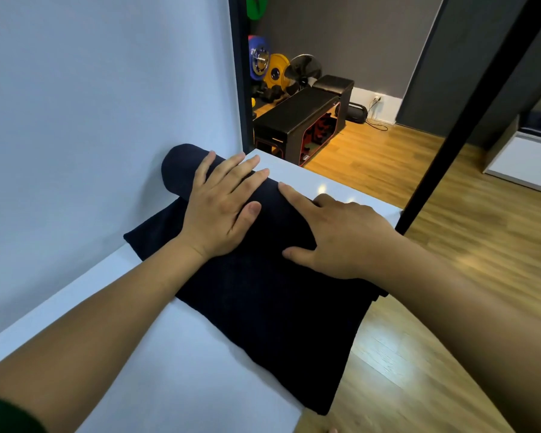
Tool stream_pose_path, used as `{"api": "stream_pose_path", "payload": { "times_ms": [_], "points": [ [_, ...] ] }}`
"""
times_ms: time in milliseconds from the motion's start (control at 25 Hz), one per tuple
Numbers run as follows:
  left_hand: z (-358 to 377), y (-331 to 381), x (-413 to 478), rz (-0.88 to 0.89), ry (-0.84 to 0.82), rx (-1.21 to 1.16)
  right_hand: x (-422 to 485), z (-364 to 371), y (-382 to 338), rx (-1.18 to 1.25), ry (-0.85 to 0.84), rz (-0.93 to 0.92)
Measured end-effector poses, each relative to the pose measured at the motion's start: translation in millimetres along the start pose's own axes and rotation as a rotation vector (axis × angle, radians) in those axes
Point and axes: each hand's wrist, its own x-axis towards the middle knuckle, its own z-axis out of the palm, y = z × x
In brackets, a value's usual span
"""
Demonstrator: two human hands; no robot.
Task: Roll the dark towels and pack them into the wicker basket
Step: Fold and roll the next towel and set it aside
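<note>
A dark navy towel (272, 320) lies across a white table (175, 376), its far part wound into a thick roll (181, 164) against the wall. The unrolled part stretches toward me and hangs over the table's right edge. My left hand (222, 207) lies flat on top of the roll with its fingers spread and straight. My right hand (334, 235) rests on the right end of the roll, index finger straight, thumb pressed on the flat cloth. No wicker basket is in view.
A pale wall (91, 104) runs along the table's left side. A black pole (469, 110) slants up from the table's far right corner. Beyond lie wooden floor (450, 245), a black bench (297, 117) and coloured weight plates (269, 67).
</note>
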Motion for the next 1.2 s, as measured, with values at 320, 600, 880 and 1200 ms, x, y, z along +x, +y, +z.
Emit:
{"api": "stream_pose_path", "payload": {
  "times_ms": [320,600,880,1200],
  "points": [
    [-19,46,-19,-0.658,-0.275,0.053,0,4,1,0.003,0.057,-0.044],
    [-22,127,-22,-1.091,-0.498,0.003,-2,14,-8,-0.031,0.07,-0.102],
    [-17,149,-29,-1.063,-0.69,0.304,11,-25,36,0.327,-0.175,-0.444],
    [-27,164,-16,-1.052,-0.819,0.323,14,6,12,0.572,-0.173,-0.365]
  ]
}}
